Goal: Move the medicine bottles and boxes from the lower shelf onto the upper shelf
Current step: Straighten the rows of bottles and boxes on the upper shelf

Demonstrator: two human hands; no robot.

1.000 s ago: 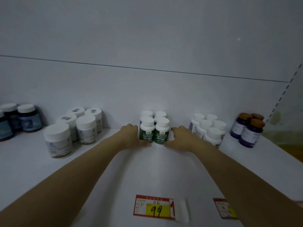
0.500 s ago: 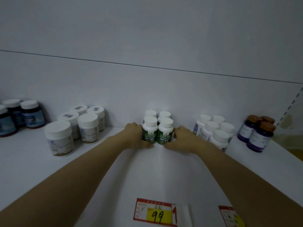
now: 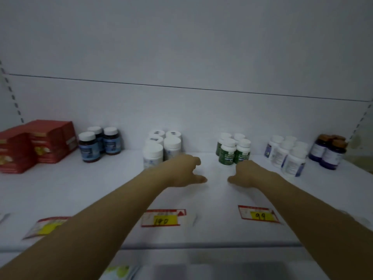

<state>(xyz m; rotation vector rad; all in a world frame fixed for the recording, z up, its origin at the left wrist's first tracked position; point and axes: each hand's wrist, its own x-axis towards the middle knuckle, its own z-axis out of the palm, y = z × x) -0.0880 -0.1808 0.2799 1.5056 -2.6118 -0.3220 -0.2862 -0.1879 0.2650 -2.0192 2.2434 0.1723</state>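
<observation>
Several green-labelled white-capped bottles (image 3: 234, 151) stand grouped at the back of the white shelf (image 3: 101, 188). My left hand (image 3: 185, 170) hovers over the shelf, left of and in front of them, with its fingers loosely spread and holding nothing. My right hand (image 3: 247, 172) hangs just in front of the green bottles, empty, and not touching them. Left of my left hand stand several white jars (image 3: 162, 148), partly covered by my wrist.
Red boxes (image 3: 34, 146) sit at the far left, then blue-labelled dark bottles (image 3: 99, 143). To the right are white bottles (image 3: 287, 155) and purple bottles with brown caps (image 3: 329, 151). Price tags (image 3: 259, 215) lie along the shelf's front edge.
Both hands have let go of the green bottles and drawn back toward me. The view has swung left and pulled back, so the red boxes now show.
</observation>
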